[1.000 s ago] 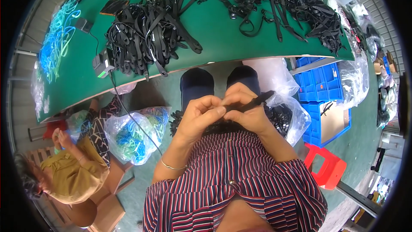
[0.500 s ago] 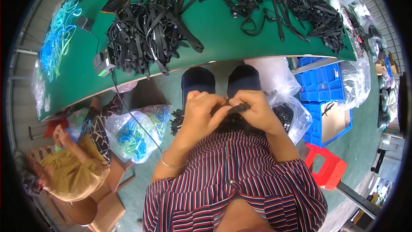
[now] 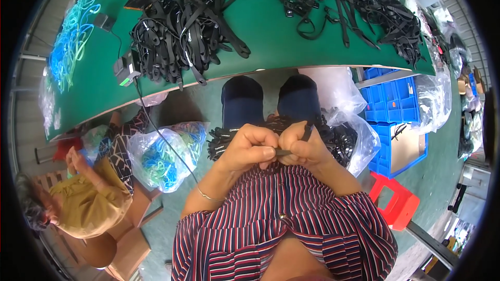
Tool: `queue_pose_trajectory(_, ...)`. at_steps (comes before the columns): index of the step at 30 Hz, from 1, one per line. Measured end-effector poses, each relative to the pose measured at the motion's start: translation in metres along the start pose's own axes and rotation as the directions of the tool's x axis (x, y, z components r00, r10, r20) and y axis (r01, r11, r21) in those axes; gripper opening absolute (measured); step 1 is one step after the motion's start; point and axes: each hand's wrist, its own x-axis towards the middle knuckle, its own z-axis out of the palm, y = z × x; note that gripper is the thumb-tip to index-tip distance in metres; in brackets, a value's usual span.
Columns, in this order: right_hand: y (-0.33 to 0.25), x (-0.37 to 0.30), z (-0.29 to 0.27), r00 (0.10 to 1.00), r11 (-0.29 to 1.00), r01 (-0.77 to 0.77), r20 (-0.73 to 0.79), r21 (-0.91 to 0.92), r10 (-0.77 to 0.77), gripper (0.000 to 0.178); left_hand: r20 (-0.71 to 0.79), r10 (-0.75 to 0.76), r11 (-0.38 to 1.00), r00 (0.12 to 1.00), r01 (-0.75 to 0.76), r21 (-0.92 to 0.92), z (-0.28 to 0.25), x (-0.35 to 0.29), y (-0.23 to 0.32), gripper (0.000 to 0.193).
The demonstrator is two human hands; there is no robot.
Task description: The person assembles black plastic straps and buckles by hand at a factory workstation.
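Note:
Over my lap, both hands are closed on a black webbing strap (image 3: 283,152). My left hand (image 3: 249,148) pinches it between thumb and fingers, and my right hand (image 3: 306,151) grips it close beside, the fingertips almost meeting. One dark end of the strap sticks up above the right hand. A bundle of black straps (image 3: 221,144) lies across my lap, partly hidden behind my hands and forearms. On the green table (image 3: 271,47) in front of me rests a large heap of black straps (image 3: 182,36).
More black straps and buckles (image 3: 333,0) cover the table's far right. Blue-green cords (image 3: 73,47) lie at its left, near a small device (image 3: 126,70) with a hanging cable. Blue crates (image 3: 390,104) and a red stool (image 3: 394,201) stand right. A co-worker (image 3: 88,198) sits left.
Both hands have come closer to my body. The strap's end now stands up above my right hand, where before it lay between the hands.

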Motion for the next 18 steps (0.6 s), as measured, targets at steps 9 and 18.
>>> queue_pose_trajectory(9, 0.003, -0.002, 0.0, 0.998, 0.994, 0.05, 0.029, 0.095, -0.053, 0.025, 0.036, 0.0, 0.997, 0.999, 0.003, -0.077, 0.0, 0.0, 0.001, 0.021)
queue_pose_trajectory(18, -0.018, 0.007, 0.001, 0.896, 0.547, 0.207, -0.067, -0.811, -0.439, 0.034, -0.212, -0.071, 0.958, 0.975, 0.126, 0.258, 0.015, 0.009, 0.019, 0.016)
